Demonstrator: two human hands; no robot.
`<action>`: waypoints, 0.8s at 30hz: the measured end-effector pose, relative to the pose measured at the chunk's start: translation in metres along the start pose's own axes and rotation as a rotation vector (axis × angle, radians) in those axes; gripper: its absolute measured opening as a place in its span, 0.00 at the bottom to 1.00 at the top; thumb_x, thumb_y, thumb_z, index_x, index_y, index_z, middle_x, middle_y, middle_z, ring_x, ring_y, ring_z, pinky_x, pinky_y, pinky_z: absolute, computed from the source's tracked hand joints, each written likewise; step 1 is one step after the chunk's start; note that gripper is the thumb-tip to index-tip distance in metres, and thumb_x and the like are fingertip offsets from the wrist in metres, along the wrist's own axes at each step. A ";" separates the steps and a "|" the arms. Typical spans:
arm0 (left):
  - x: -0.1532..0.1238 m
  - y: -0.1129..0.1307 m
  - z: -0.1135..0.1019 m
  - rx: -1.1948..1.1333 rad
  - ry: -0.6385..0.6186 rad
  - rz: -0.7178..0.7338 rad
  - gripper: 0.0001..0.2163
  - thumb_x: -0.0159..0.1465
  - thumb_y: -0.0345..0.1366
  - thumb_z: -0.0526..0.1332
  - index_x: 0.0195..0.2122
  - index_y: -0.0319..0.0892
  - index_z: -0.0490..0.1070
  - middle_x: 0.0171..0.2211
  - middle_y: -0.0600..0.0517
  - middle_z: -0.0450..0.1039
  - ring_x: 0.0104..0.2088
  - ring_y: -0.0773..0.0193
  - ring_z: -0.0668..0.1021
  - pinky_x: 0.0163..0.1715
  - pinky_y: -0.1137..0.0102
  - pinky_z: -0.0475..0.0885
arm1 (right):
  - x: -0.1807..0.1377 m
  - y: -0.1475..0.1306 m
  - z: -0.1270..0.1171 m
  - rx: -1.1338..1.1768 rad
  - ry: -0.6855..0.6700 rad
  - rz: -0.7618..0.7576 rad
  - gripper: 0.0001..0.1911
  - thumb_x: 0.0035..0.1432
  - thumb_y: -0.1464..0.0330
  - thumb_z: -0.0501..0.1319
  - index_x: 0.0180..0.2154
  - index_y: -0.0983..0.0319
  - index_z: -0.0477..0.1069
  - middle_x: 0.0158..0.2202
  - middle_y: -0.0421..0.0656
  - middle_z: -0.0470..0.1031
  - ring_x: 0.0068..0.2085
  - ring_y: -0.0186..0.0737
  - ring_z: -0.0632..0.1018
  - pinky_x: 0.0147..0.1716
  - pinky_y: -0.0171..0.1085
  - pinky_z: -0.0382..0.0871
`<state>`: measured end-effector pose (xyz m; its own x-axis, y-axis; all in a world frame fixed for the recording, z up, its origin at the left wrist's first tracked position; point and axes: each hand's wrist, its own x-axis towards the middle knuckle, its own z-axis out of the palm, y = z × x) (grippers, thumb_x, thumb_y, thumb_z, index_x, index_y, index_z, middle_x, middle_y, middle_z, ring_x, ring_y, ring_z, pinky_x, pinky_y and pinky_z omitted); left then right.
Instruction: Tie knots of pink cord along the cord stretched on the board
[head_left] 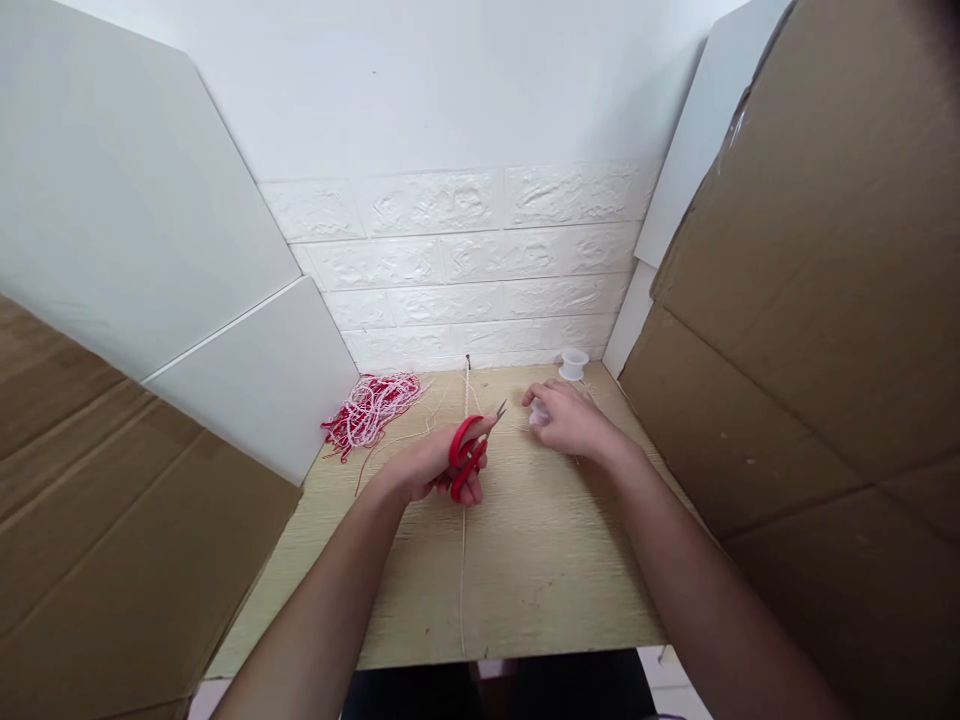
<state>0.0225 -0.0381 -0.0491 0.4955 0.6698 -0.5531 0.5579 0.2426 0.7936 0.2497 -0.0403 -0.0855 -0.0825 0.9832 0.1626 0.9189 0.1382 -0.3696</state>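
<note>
Red-handled scissors [466,460] are in my left hand [435,465], their metal blades pointing up and to the right, slightly parted. Beneath that hand a pale cord [463,570] runs down the board from a small nail [468,360] at the back; its upper part looks braided. My right hand [568,418] is curled round a small whitish, translucent thing [538,411], partly hidden by the fingers, perhaps a spool. Thin cream threads stretch between the two hands and to the left. Just behind my right hand stands a white plastic spool [573,364].
A tangled heap of red and white cords [373,408] lies at the back left of the wooden board [540,570]. Cardboard sheets [825,330] and white panels [255,360] wall in both sides. A white brick-patterned wall [465,260] closes the back.
</note>
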 end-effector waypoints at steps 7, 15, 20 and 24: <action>0.002 -0.006 -0.007 -0.023 -0.012 0.019 0.34 0.57 0.72 0.50 0.30 0.39 0.66 0.24 0.43 0.75 0.22 0.61 0.76 0.18 0.75 0.55 | 0.001 0.015 -0.008 0.176 -0.047 -0.110 0.23 0.53 0.74 0.59 0.51 0.59 0.73 0.53 0.46 0.72 0.54 0.45 0.71 0.55 0.40 0.61; 0.000 -0.004 -0.008 -0.010 -0.006 0.028 0.34 0.57 0.71 0.50 0.31 0.39 0.67 0.24 0.43 0.75 0.22 0.61 0.77 0.18 0.75 0.54 | 0.002 0.018 -0.014 0.343 0.010 -0.104 0.21 0.54 0.75 0.58 0.49 0.60 0.75 0.53 0.43 0.75 0.52 0.41 0.74 0.54 0.37 0.64; -0.002 -0.004 -0.008 0.010 -0.008 0.035 0.34 0.57 0.71 0.50 0.32 0.39 0.66 0.24 0.43 0.75 0.23 0.60 0.77 0.18 0.75 0.54 | 0.003 0.022 -0.012 0.239 -0.002 0.011 0.16 0.57 0.67 0.61 0.47 0.59 0.76 0.49 0.45 0.78 0.49 0.44 0.76 0.50 0.38 0.67; -0.002 -0.004 -0.009 0.020 0.003 0.038 0.33 0.58 0.70 0.49 0.32 0.39 0.66 0.24 0.43 0.75 0.23 0.60 0.77 0.18 0.75 0.55 | 0.003 0.023 -0.013 0.135 0.077 0.033 0.15 0.59 0.63 0.61 0.46 0.59 0.77 0.49 0.47 0.77 0.53 0.48 0.74 0.53 0.43 0.64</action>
<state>0.0130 -0.0338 -0.0493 0.5151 0.6801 -0.5216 0.5517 0.2027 0.8090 0.2755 -0.0356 -0.0816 -0.0187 0.9762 0.2163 0.8598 0.1261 -0.4949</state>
